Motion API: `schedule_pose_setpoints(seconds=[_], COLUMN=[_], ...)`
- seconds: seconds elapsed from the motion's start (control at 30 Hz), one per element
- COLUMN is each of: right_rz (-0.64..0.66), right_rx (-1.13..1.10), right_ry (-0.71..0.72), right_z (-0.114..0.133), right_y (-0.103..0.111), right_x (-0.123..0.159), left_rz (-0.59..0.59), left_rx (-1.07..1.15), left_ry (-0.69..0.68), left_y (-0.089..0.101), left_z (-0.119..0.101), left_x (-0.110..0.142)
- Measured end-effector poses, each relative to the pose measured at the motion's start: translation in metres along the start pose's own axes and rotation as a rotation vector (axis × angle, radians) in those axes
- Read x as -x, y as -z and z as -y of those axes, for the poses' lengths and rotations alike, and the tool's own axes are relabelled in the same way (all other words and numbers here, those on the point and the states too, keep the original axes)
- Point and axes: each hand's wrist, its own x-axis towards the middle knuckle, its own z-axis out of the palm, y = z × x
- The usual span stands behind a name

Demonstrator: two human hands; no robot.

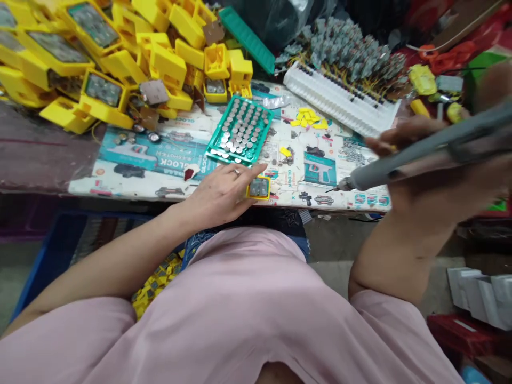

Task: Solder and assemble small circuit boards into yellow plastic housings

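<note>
Spreading across the middle of the frame, the table (36, 154) carries a printed sheet (168, 176) whose near edge runs just below the small yellow case. A heap of yellow housings (168, 64) fills the upper left, and a white rack (336, 98) slants at upper right. The right hand (428, 200), blurred at right, is closed around a grey power driver (400, 165), its long axis running down and left, tip apart from the case. The left hand (218, 194), at centre, is far nearer: partly closed, index finger stretched along the far edge, it holds the left side of the case. A green tray (260, 152) of round metal cells limits room beyond; to the right, the sheet offers more open space. Smallest here, the small yellow case (258, 188) lies flat, grey parts upward; which side is longer, I cannot tell.
</note>
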Motion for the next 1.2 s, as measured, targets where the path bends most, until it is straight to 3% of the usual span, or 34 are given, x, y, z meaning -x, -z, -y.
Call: schedule_pose_setpoints(seconds=[0.1,0.2,0.33,0.4,0.53,0.63,0.73,0.8,0.9,1.0,1.13,1.2], right_rz=[-0.034,-0.105,-0.484,-0.469,-0.241,-0.253,-0.253,-0.256,-0.243,-0.216,-0.372,-0.393], right_rx=[-0.269,-0.213,0.060,0.100,0.078,0.199,0.243,0.234,0.231,0.207,0.190,0.200], right_ry=[0.053,-0.048,0.011,0.098,0.214,0.255,0.291,0.296,0.295,0.311,0.386,0.359], right_z=[-0.002,0.001,-0.004,-0.011,-0.019,-0.015,-0.011,-0.011,-0.013,-0.018,-0.020,-0.019], right_y=[-0.013,-0.021,-0.026,-0.029,-0.042,-0.056,-0.068,-0.072,-0.071,-0.073,-0.086,-0.092], right_x=[-0.002,-0.012,-0.019,-0.015,-0.003,0.001,0.006,0.011,0.018,0.023,0.034,0.039], left_rz=[-0.125,-0.208,-0.263,-0.293,-0.378,-0.370,-0.369,-0.362,-0.276,-0.094,0.167,0.106], left_rx=[-0.163,-0.328,-0.342,-0.238,0.042,0.318,0.672,0.780,0.620,0.433,0.250,0.231], left_ry=[-0.033,-0.087,-0.186,-0.238,-0.276,-0.217,-0.249,-0.243,-0.237,-0.261,-0.107,-0.149], left_y=[-0.003,-0.007,-0.006,0.001,0.030,0.057,0.079,0.091,0.103,0.110,0.116,0.118], left_z=[-0.006,-0.007,-0.001,0.000,-0.011,-0.037,-0.071,-0.090,-0.103,-0.101,-0.104,-0.108], left_x=[-0.001,-0.006,-0.016,-0.022,-0.052,-0.088,-0.114,-0.121,-0.119,-0.111,-0.098,-0.092])
